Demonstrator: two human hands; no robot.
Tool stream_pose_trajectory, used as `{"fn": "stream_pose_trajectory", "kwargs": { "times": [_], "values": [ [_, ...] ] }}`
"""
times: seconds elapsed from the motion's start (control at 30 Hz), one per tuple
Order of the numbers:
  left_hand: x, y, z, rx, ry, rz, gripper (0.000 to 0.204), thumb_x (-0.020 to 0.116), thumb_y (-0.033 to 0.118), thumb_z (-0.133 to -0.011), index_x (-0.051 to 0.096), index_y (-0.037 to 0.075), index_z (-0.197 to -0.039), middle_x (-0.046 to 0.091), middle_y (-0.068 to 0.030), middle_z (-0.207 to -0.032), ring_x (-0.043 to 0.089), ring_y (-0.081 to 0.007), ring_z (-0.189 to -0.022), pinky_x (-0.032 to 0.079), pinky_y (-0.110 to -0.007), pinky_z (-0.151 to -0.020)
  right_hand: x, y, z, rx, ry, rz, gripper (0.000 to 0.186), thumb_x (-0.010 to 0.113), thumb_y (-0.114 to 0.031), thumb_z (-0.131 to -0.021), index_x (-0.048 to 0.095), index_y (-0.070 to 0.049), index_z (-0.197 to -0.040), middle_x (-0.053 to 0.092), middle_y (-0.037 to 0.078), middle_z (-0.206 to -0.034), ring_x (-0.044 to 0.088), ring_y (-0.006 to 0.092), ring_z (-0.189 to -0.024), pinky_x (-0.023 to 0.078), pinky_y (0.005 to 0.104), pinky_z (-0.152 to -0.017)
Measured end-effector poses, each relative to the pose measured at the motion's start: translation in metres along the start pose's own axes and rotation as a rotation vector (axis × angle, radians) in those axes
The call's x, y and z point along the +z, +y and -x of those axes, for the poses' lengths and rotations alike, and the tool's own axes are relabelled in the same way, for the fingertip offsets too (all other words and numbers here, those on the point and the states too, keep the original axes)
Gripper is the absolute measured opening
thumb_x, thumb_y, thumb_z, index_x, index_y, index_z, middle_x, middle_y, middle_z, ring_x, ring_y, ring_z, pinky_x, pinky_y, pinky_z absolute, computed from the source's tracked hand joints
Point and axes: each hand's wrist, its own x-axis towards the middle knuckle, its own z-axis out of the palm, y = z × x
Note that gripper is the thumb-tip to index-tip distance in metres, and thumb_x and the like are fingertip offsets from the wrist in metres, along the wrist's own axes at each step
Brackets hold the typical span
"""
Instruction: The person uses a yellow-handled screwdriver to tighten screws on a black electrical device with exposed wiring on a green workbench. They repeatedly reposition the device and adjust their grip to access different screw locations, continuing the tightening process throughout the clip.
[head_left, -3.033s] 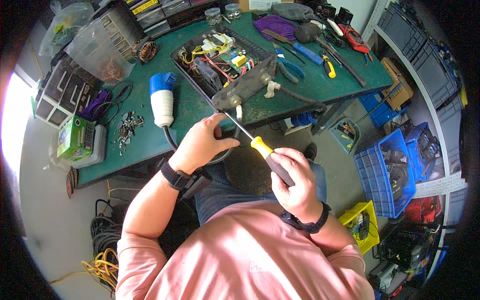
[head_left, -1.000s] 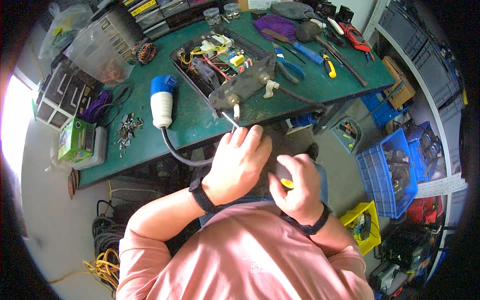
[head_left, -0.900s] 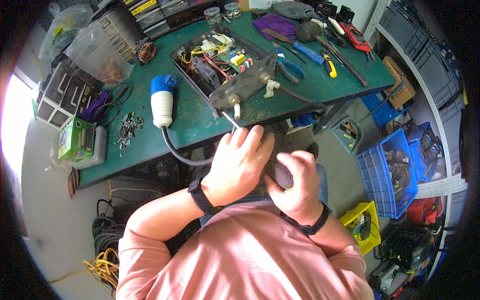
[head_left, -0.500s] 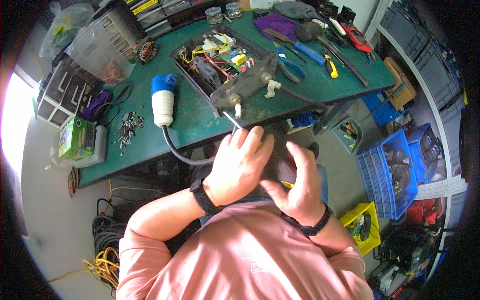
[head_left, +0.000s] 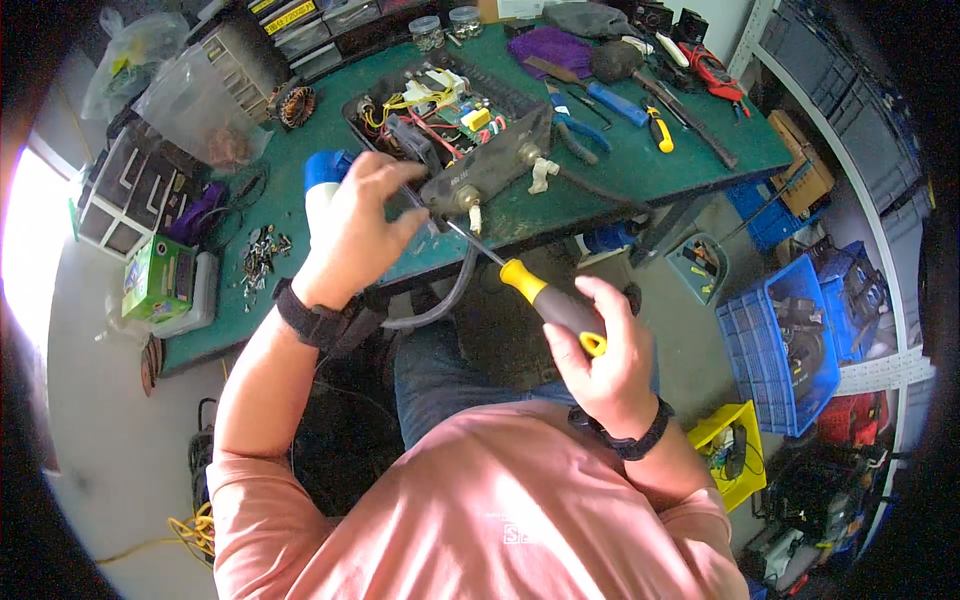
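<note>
Mid-frame, a metal-shafted, yellow-and-grey screwdriver (head_left: pixel 524 281) slants toward an open black box (head_left: pixel 497 170). The right hand (head_left: pixel 617 362) pinches the handle (head_left: pixel 564 308); the left hand (head_left: pixel 352 232) arches, fingers (head_left: pixel 398 176) spread.

The screwdriver handle (head_left: pixel 560 308) is yellow and dark grey, the shirt (head_left: pixel 450 500) pink, the tabletop (head_left: pixel 640 167) green.

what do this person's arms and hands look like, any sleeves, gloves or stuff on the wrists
The left sleeve and right sleeve are plain pink and short, leaving the forearms uncovered. Both the left grip and the right grip are ungloved. Each wrist wears a black band, left and right; whether either is a watch is unclear.
</note>
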Motion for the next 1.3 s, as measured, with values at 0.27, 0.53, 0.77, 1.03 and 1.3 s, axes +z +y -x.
{"fn": "stream_pose_trajectory", "kwargs": {
  "times": [0.27, 0.53, 0.77, 1.03, 1.3],
  "values": [
    [0.011, -0.005, -0.001, -0.112, -0.095, 0.246, 0.027, 0.069, 0.003, -0.078, 0.069, 0.002, -0.104, 0.063, -0.0086, -0.087, 0.060, -0.0168, -0.076, 0.047, -0.028, -0.070, -0.004, -0.001, -0.001, 0.143, -0.003, -0.170, 0.051, 0.074, -0.025, -0.083, 0.052, 0.000, -0.122, 0.064, 0.020, -0.097, 0.065, 0.0350, -0.082, 0.052, 0.0396, -0.072],
    [0.018, -0.002, -0.002, -0.087, -0.002, 0.275, 0.015, 0.068, 0.002, -0.079, 0.071, 0.000, -0.094, 0.064, -0.0086, -0.082, 0.063, -0.0176, -0.076, 0.048, -0.027, -0.071, 0.004, 0.000, 0.006, 0.026, -0.005, -0.101, 0.050, 0.076, -0.021, -0.079, 0.052, 0.000, -0.118, 0.062, 0.020, -0.103, 0.064, 0.0364, -0.085, 0.052, 0.0405, -0.070],
    [0.021, -0.002, -0.003, -0.103, 0.066, 0.322, 0.014, 0.068, 0.002, -0.080, 0.070, -0.001, -0.094, 0.065, -0.0087, -0.085, 0.063, -0.0182, -0.081, 0.048, -0.026, -0.075, 0.005, 0.002, 0.004, -0.106, 0.059, 0.044, 0.048, 0.079, -0.008, -0.070, 0.056, -0.002, -0.112, 0.059, 0.016, -0.092, 0.060, 0.0350, -0.083, 0.052, 0.0391, -0.069],
    [0.020, -0.001, -0.006, -0.081, 0.080, 0.261, 0.014, 0.067, 0.005, -0.081, 0.071, 0.000, -0.094, 0.065, -0.0083, -0.088, 0.063, -0.0187, -0.083, 0.048, -0.027, -0.076, 0.006, 0.004, -0.002, -0.145, 0.102, -0.018, 0.051, 0.077, -0.004, -0.071, 0.054, -0.003, -0.117, 0.056, 0.018, -0.102, 0.060, 0.0355, -0.083, 0.053, 0.0401, -0.068],
    [0.020, 0.000, -0.005, -0.083, 0.091, 0.215, 0.014, 0.067, 0.007, -0.081, 0.071, 0.002, -0.093, 0.065, -0.0080, -0.086, 0.064, -0.0196, -0.080, 0.048, -0.027, -0.075, 0.004, -0.001, -0.001, -0.147, 0.043, -0.094, 0.049, 0.072, 0.001, -0.074, 0.054, -0.003, -0.119, 0.054, 0.018, -0.111, 0.061, 0.0324, -0.091, 0.054, 0.0372, -0.072]
  ]
}}
